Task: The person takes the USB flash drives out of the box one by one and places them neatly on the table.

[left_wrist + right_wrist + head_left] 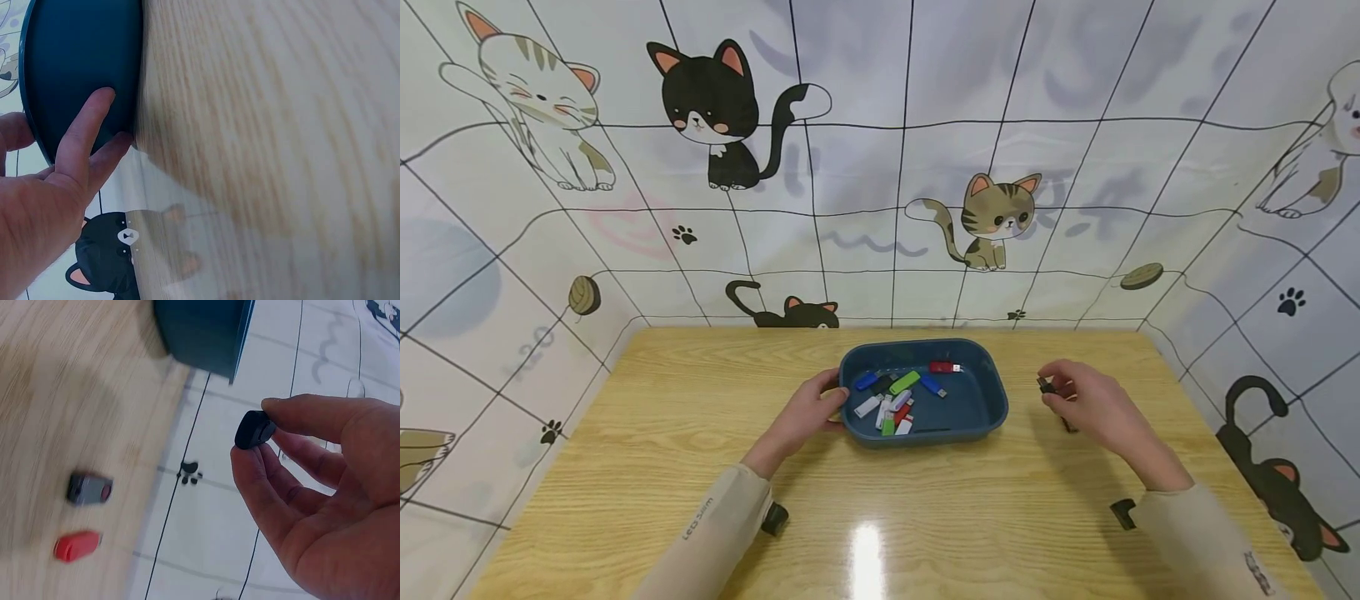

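Note:
A dark blue plastic bin (pixel 966 410) stands on the table with several USB sticks inside, among them a red one (pixel 940 367), a green one (pixel 905 382), a blue one (pixel 932 385) and white ones. My left hand (pixel 805 410) grips the bin's left end, thumb over the rim and fingers against the outer wall (pixel 87 37). Right of the bin, my right hand (pixel 1093 404) pinches a black USB stick (pixel 253 430) between thumb and fingers, above the tabletop. In the right wrist view, a grey-black stick (pixel 90 489) and a red stick (pixel 78 545) lie on the table.
The wooden table (pixel 715 392) reaches back to a cloth wall (pixel 865 167) printed with cats and grid lines. More of this cloth rises at the left and right sides. Both forearms come in from the front edge, with dark wrist devices (pixel 775 518) beneath the sleeves.

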Demonstrator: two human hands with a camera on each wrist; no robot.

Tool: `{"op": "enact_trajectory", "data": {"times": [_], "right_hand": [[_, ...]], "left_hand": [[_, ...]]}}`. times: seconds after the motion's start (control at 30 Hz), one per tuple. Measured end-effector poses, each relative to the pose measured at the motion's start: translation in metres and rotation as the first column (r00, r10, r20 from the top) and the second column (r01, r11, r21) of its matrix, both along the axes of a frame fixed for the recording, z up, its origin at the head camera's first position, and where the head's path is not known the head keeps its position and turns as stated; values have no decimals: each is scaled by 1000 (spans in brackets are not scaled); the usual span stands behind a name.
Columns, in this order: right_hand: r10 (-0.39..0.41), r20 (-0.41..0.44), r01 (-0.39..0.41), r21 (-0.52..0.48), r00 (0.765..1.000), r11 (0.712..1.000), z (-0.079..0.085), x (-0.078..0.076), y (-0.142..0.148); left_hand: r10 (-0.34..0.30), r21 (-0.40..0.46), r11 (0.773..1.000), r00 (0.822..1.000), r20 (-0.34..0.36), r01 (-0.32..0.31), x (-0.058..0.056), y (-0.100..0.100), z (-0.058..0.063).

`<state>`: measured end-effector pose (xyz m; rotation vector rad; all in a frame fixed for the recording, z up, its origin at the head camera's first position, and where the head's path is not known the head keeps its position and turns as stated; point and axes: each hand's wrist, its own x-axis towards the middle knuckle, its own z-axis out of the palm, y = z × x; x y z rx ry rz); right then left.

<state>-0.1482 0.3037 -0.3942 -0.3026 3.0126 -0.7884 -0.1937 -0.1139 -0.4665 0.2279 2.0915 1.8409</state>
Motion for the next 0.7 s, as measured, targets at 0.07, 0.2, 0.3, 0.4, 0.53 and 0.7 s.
{"op": "enact_trajectory", "data": {"times": [0.07, 0.2, 0.3, 0.4, 0.53, 0.7], "right_hand": [[-14, 3, 14, 12, 1000, 1000, -1, 1, 8], [-41, 12, 40, 26, 999, 999, -4, 2, 24], [-62, 25, 61, 33, 998, 998, -7, 1, 35], [-87, 35, 86, 48, 996, 995, -11, 0, 46], [-117, 42, 114, 64, 992, 991, -16, -2, 59], [-141, 72, 136, 69, 987, 988, -22, -5, 71]], "left_hand": [[3, 1, 1000, 1000, -2, -3, 0, 0, -1], [1, 5, 1000, 1000, -6, -1, -1, 0, -1], [4, 0, 1000, 1000, -8, -4, 0, 0, 0], [11, -4, 1000, 1000, -9, -11, 1, 0, 1], [13, 5, 1000, 1000, -10, -13, 1, 1, 1], [14, 6, 1000, 1000, -16, -14, 1, 0, 0]]}}
